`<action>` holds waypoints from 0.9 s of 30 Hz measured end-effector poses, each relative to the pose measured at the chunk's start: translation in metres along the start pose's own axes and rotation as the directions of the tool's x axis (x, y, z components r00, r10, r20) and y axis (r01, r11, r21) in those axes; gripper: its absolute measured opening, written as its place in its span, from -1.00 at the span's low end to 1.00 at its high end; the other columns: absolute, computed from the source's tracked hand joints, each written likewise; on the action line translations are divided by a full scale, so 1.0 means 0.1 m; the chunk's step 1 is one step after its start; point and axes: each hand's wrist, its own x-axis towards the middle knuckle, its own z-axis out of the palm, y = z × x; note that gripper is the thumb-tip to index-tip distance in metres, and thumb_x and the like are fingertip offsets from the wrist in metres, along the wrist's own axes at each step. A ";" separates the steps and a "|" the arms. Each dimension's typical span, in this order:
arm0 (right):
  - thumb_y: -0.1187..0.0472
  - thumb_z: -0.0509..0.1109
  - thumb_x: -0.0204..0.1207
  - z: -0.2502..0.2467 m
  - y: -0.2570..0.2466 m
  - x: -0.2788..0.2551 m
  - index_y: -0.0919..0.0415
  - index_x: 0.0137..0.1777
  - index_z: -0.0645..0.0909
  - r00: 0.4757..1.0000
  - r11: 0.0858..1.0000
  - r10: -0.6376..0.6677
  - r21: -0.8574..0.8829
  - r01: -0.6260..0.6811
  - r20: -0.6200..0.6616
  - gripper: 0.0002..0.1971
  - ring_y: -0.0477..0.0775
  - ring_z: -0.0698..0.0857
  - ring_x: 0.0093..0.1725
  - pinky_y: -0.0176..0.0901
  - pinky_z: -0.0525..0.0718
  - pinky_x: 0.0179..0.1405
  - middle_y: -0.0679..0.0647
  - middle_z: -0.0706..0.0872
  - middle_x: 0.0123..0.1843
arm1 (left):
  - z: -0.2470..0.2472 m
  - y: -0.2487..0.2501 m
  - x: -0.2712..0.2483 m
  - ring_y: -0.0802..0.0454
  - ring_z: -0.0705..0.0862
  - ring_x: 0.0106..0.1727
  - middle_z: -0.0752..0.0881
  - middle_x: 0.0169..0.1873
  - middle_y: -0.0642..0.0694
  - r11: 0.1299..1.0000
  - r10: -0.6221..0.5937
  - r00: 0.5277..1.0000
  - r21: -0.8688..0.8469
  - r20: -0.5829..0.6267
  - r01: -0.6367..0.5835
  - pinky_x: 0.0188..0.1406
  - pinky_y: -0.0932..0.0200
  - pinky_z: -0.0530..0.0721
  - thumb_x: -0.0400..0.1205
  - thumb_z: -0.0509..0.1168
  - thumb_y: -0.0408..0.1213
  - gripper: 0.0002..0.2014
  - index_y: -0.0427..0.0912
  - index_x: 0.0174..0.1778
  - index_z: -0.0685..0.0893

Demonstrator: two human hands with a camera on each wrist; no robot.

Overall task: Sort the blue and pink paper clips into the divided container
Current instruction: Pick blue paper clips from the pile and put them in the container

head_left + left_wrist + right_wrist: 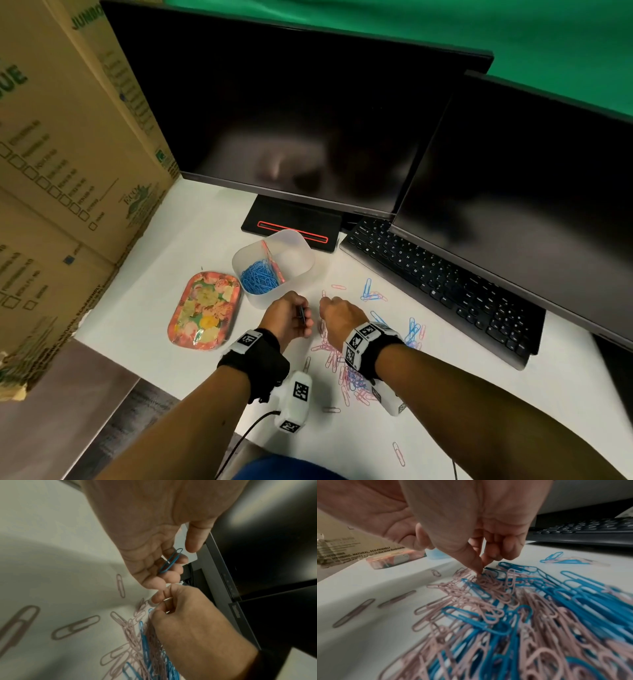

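A translucent divided container (301, 255) stands ahead of both hands; its left compartment holds blue paper clips (258, 278), and pink ones lie along the divider. My left hand (301, 318) (186, 555) hovers just in front of it, curled fingers holding a blue paper clip (170, 561) (302, 313). A mixed pile of blue and pink clips (342, 366) (505, 615) lies on the white table under my right wrist. My right hand (325, 303) (482, 568) (160, 601) reaches down at the pile's far edge, thumb and forefinger pinching a pink clip (476, 575).
A floral tray (203, 310) lies left of the container. A black keyboard (445, 284) and two dark monitors (274, 120) (531, 205) fill the back and right. A cardboard box (61, 171) walls the left. Stray clips (371, 294) (398, 454) lie scattered.
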 end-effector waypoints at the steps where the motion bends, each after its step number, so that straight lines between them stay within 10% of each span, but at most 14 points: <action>1: 0.29 0.39 0.52 0.00 -0.02 0.00 0.23 0.37 0.40 1.000 1.000 0.013 -0.001 -0.013 0.012 -0.57 0.33 0.60 0.29 0.11 0.64 0.23 0.24 0.55 0.30 | 0.01 0.01 -0.01 -0.09 0.48 -0.48 0.52 -0.46 -0.19 1.000 0.002 1.000 0.009 0.005 -0.002 -0.42 0.09 0.44 0.56 0.11 -0.36 -0.85 -0.25 -0.32 0.50; 6: 0.37 0.30 0.50 0.01 0.06 0.00 0.16 0.36 0.49 0.999 0.971 0.044 0.235 -0.039 -0.018 -0.58 0.21 0.57 0.33 -0.01 0.58 0.32 0.14 0.55 0.33 | 0.02 0.05 0.04 -0.06 0.43 -0.51 0.48 -0.51 -0.15 0.997 0.024 0.999 0.077 -0.028 -0.022 -0.43 0.13 0.44 0.65 0.12 -0.31 -0.73 -0.22 -0.39 0.48; 11: 0.35 0.36 0.53 -0.22 0.31 -0.10 0.22 0.01 0.77 0.992 0.581 0.081 0.813 0.028 -0.092 -0.83 -0.12 0.64 -0.30 -0.45 0.51 -0.35 -0.09 0.73 -0.27 | 0.13 -0.01 0.16 -0.04 0.41 -0.51 0.46 -0.52 -0.13 0.998 0.016 0.998 0.069 -0.066 -0.011 -0.47 0.19 0.42 0.66 0.11 -0.33 -0.73 -0.22 -0.36 0.53; 14: 0.42 0.42 0.41 -0.36 0.41 -0.14 0.14 -0.13 0.79 0.999 0.469 0.021 0.883 0.032 -0.047 -0.80 -0.09 0.58 -0.43 -0.26 0.52 -0.40 -0.09 0.72 -0.47 | 0.36 -0.03 0.16 -0.04 0.41 -0.54 0.50 -0.54 -0.15 0.999 -0.034 0.999 -0.026 -0.004 0.034 -0.50 0.19 0.34 0.71 0.11 -0.23 -0.73 -0.24 -0.26 0.58; 18: 0.50 0.33 0.43 -0.43 0.58 -0.16 0.09 -0.10 0.74 0.992 0.518 0.066 0.853 0.059 -0.109 -0.70 -0.02 0.65 -0.42 -0.25 0.64 -0.33 0.20 0.77 -0.30 | 0.55 -0.04 0.19 0.02 0.40 -0.54 0.60 -0.44 -0.15 0.998 -0.055 0.992 0.012 0.116 0.054 -0.52 0.21 0.29 0.73 0.07 -0.14 -0.69 -0.18 -0.19 0.62; 22: 0.34 0.30 0.47 -0.33 0.97 -0.17 -0.10 -0.36 0.67 0.941 0.760 0.275 0.644 -0.087 -0.198 -0.68 0.08 0.78 -0.17 -0.10 0.78 -0.07 0.03 0.82 -0.15 | 0.47 0.00 0.23 0.06 0.27 -0.57 0.44 -0.51 -0.02 0.965 0.007 0.999 0.263 0.042 -0.017 -0.50 0.24 0.21 0.68 0.17 -0.18 -0.73 -0.12 -0.35 0.51; 24: 0.32 0.25 0.47 -0.25 1.11 -0.23 -0.06 -0.28 0.69 0.931 0.818 0.333 0.536 -0.208 -0.148 -0.72 0.10 0.78 -0.09 -0.13 0.77 0.03 0.03 0.81 -0.06 | 0.35 -0.05 0.24 0.07 0.37 -0.55 0.48 -0.53 0.01 0.776 0.184 0.978 0.596 0.097 -0.205 -0.50 0.24 0.33 0.61 0.32 -0.20 -0.79 -0.12 -0.34 0.58; 27: 0.29 0.28 0.46 -0.09 1.19 -0.26 -0.03 -0.14 0.69 0.937 0.842 0.342 0.466 -0.272 -0.071 -0.79 0.15 0.75 -0.05 -0.14 0.75 0.02 0.07 0.77 0.02 | 0.21 -0.16 0.20 0.11 0.58 -0.35 0.61 -0.42 0.08 0.268 0.237 0.913 0.881 0.331 -0.389 -0.27 0.20 0.60 0.49 0.42 -0.22 -0.95 0.00 -0.25 0.67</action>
